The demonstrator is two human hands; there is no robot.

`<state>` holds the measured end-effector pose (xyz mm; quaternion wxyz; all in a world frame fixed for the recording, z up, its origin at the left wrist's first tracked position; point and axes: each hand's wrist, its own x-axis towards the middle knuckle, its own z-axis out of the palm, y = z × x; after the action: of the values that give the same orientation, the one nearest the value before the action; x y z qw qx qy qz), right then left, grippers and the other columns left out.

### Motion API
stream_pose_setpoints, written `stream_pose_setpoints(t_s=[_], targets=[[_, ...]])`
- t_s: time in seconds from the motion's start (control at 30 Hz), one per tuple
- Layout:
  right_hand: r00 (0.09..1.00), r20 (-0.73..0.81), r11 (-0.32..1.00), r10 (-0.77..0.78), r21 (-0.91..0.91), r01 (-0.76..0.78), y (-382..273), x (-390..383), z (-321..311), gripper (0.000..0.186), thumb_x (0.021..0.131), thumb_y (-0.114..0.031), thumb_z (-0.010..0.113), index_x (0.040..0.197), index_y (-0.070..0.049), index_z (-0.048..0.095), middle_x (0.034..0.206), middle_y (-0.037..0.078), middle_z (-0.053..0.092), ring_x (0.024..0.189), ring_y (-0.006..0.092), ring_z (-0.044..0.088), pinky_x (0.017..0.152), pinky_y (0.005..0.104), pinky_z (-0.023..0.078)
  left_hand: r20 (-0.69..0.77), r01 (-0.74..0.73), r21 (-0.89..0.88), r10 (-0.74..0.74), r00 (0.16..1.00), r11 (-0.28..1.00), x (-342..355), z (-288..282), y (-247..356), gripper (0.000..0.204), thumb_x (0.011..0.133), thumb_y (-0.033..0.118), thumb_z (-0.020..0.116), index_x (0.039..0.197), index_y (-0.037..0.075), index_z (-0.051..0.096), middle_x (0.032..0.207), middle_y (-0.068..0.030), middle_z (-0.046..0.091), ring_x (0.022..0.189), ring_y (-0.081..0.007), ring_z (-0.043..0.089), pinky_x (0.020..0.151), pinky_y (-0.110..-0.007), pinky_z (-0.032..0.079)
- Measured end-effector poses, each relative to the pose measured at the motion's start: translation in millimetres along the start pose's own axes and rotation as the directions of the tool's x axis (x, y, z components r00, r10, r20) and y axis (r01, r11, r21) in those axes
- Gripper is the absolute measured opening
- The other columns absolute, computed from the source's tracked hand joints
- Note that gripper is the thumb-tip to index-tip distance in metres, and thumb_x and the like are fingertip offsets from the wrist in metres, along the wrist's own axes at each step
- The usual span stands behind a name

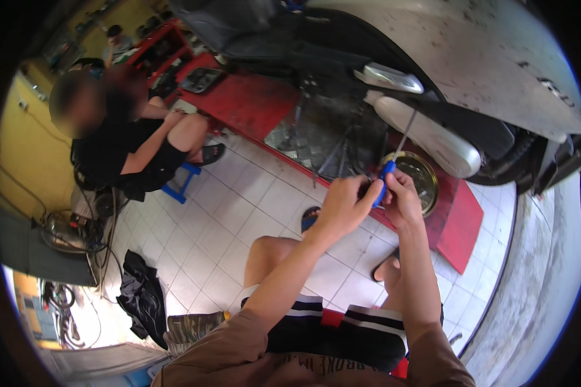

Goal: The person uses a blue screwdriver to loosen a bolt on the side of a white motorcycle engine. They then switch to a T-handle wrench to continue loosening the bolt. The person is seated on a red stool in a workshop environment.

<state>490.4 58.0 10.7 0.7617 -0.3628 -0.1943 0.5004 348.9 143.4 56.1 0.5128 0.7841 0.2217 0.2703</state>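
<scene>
A screwdriver [388, 170] with a blue handle and a thin metal shaft is held up in front of me, its shaft slanting up and away to the right. My left hand [345, 205] is closed around the lower part of the handle. On its other side, my right hand [403, 198] pinches the handle with bent fingers. Just behind my hands, a round metal tray [436, 188] with a gold-coloured rim sits on the red platform [458, 226], partly hidden by my right hand. Beyond the shaft is the pale side cover [426, 137] of a scooter.
The scooter [323, 48] stands on the platform, with several metal tools [332, 158] lying beneath it. A black tray [202, 80] rests farther left. Someone in black [110, 151] sits on a blue stool [182, 184]. Black cloth or plastic [141, 297] lies on the tiled floor.
</scene>
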Motion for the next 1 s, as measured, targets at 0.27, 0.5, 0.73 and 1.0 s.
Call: stream_pose_setpoints(t_s=[0.27,0.5,0.73,1.0], targets=[[0.990,0.141,0.986,0.009,0.162,-0.032,6.1,5.1,2.8,0.029,0.092,-0.021,0.066,0.109,0.001,0.059,0.096,0.011,0.067,0.058,0.0055,0.051,0.057,0.0207,0.045,0.228,0.328,-0.633,-0.236,0.945,0.701,-25.3,21.3,-17.0,0.046,0.101,0.046,0.044,0.094,0.002,0.055,0.058,0.0061,0.039,0.046,-0.0043,0.030,0.044,-0.022,0.022],[0.980,0.196,0.985,-0.037,0.173,0.002,15.6,8.2,-5.2,0.027,0.093,-0.017,0.063,0.112,0.001,0.058,0.099,0.013,0.068,0.056,0.0064,0.051,0.055,0.0208,0.045,0.418,0.507,-0.813,-0.321,0.850,0.285,-27.5,29.6,-34.8,0.047,0.102,0.049,0.036,0.090,0.006,0.049,0.059,0.0062,0.039,0.045,-0.0057,0.027,0.044,-0.022,0.023],[0.988,0.153,0.995,-0.037,0.100,0.022,19.0,9.7,-10.6,0.029,0.090,-0.022,0.068,0.108,0.000,0.060,0.097,0.012,0.068,0.057,0.0071,0.050,0.060,0.0197,0.044,-0.010,0.082,-0.434,-0.095,0.995,0.897,-34.6,38.8,-31.1,0.047,0.102,0.044,0.042,0.098,0.001,0.060,0.058,0.0034,0.043,0.048,-0.0033,0.035,0.044,-0.022,0.024],[0.984,0.172,0.993,-0.040,0.120,0.019,19.7,8.1,-8.2,0.033,0.089,-0.023,0.069,0.111,0.000,0.060,0.095,0.012,0.069,0.057,0.0060,0.050,0.059,0.0185,0.044,0.208,0.336,-0.776,-0.287,0.935,0.533,-37.4,41.4,-39.1,0.045,0.101,0.044,0.045,0.098,0.000,0.055,0.074,-0.0005,0.052,0.050,-0.0043,0.037,0.042,-0.022,0.026]])
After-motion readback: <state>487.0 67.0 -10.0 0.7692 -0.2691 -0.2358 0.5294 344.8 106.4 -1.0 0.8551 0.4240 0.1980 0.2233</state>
